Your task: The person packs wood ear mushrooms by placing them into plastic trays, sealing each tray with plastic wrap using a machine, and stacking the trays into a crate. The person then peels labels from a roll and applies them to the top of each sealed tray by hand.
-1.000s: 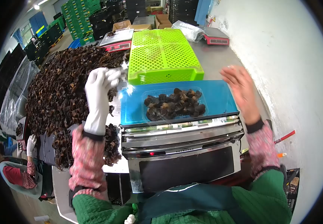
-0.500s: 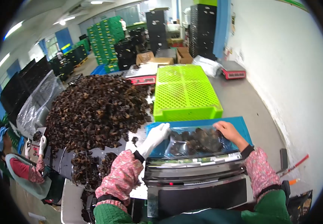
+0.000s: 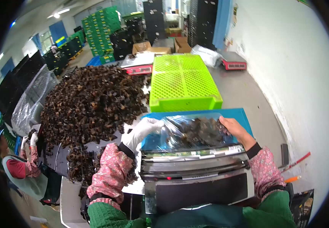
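Observation:
A clear film-wrapped pack of dark wood ear mushrooms (image 3: 202, 132) lies over the blue surface just behind the wrapping machine (image 3: 195, 164). My left hand (image 3: 141, 132), in a white glove, pinches the film at the pack's left end, fingers pointing right. Bare, my right hand (image 3: 233, 128) grips the pack's right end, with the thumb and fingers closed at its upper corner. The pack's underside is hidden. A red light shows on the machine's front, above a dark flat plate (image 3: 202, 193).
A large heap of loose wood ear mushrooms (image 3: 92, 102) covers the table at left. Behind the pack sits an upturned lime-green crate (image 3: 185, 81). Red scales (image 3: 235, 62) stand near the wall. At far left, a co-worker (image 3: 23, 169) in white gloves handles mushrooms.
The view has tipped down slightly, so the scene sits higher in the frame. My left hand has shifted a little left and turned, its fingers on the film. My right hand keeps its hold.

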The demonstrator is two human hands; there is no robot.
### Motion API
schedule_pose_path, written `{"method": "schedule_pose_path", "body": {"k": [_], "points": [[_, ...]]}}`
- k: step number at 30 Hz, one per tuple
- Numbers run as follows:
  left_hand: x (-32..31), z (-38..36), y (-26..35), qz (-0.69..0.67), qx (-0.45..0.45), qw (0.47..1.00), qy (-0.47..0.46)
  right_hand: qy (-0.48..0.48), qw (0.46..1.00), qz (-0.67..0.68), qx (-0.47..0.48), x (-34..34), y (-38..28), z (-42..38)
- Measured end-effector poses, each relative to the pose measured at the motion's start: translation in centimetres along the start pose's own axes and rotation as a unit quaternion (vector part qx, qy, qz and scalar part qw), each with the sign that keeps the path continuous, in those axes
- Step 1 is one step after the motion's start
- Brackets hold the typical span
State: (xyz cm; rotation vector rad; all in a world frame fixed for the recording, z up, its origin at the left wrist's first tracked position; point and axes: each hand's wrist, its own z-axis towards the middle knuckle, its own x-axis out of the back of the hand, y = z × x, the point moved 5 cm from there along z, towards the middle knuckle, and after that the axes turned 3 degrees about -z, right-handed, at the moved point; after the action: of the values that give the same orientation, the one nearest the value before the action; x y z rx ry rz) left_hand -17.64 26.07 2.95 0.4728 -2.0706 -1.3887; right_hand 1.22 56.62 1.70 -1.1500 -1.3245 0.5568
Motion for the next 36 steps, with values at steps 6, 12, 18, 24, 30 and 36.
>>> {"method": "schedule_pose_path", "body": {"k": [6,12,18,24,30,36], "points": [[-1.7,-1.3,0.4,0.241,-0.221,0.930,0.166,-0.026,0.998,0.047,-0.042,-0.2,0.1,-1.9],[-4.3,-2.4,-0.9,-0.111,-0.044,0.992,0.039,0.044,0.995,0.080,-0.045,-0.5,0.6,-2.6],[-4.9,-8.7,-2.2,-0.027,-0.193,0.976,0.099,0.080,0.995,0.065,-0.006,-1.1,-2.3,-11.6],[-11.2,-19.0,-5.0,-0.158,0.164,0.973,-0.027,0.025,0.993,0.033,-0.108,-5.0,2.4,-22.4],[-12.9,-19.1,-7.3,-0.206,0.177,0.962,0.009,0.010,0.991,-0.012,-0.135,-6.2,4.4,-21.0],[-13.5,-19.9,-7.0,-0.222,0.205,0.953,-0.006,0.030,0.988,0.002,-0.154,-6.3,4.8,-22.0]]}}
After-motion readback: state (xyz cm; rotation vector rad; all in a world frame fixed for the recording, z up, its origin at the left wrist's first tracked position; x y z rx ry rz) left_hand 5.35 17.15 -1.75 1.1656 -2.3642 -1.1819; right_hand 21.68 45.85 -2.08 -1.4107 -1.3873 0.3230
